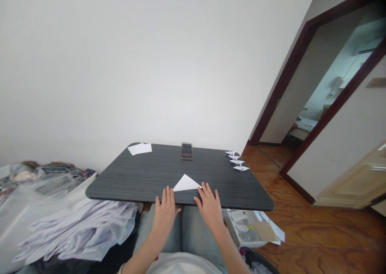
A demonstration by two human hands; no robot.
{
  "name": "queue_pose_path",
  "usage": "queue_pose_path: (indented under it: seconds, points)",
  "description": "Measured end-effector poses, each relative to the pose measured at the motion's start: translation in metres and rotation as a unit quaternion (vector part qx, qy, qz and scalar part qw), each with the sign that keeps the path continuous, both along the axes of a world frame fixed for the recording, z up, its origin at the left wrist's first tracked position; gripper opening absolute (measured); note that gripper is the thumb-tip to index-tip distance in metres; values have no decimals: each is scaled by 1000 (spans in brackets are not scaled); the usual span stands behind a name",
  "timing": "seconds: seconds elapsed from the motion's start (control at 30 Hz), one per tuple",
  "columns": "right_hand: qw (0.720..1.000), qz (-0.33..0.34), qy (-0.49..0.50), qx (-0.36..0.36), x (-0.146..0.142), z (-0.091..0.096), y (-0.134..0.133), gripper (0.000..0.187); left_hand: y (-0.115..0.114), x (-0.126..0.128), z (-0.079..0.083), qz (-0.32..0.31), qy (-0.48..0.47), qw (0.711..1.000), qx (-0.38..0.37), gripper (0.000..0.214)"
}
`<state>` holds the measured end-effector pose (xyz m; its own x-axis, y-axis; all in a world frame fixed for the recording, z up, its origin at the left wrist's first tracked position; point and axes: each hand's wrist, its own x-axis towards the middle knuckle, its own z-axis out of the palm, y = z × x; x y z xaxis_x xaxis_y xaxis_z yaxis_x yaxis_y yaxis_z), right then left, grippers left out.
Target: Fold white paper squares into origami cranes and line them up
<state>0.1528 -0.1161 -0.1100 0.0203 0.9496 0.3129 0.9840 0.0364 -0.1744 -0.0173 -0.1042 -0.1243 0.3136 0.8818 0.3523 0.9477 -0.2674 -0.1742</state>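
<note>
A white paper folded into a triangle (186, 184) lies near the front edge of the dark wood-grain table (144, 177). My left hand (165, 211) rests at the table's front edge with its fingers stretched flat, the fingertips just left of the triangle's lower corner. My right hand (209, 207) lies flat too, fingers spread, its fingertips touching the triangle's right corner. Neither hand holds anything.
A phone (187, 151) lies at the table's back middle. Flat white sheets (140, 148) sit at the back left. Several small folded paper figures (237, 161) line the right edge. Crumpled cloth and papers (78, 229) pile up to the left; an open box (247, 225) stands on the floor at the right.
</note>
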Motion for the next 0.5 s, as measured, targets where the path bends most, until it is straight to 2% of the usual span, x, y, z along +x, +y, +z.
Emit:
queue_pose_path:
  seconds: [0.2,0.5]
  points:
    - [996,86,14,0,-19,8,5,41,0,1,1,3,19,1000,2,50]
    - [990,142,19,-14,-44,9,9,42,1,0,-2,-3,-2,1000,2,49]
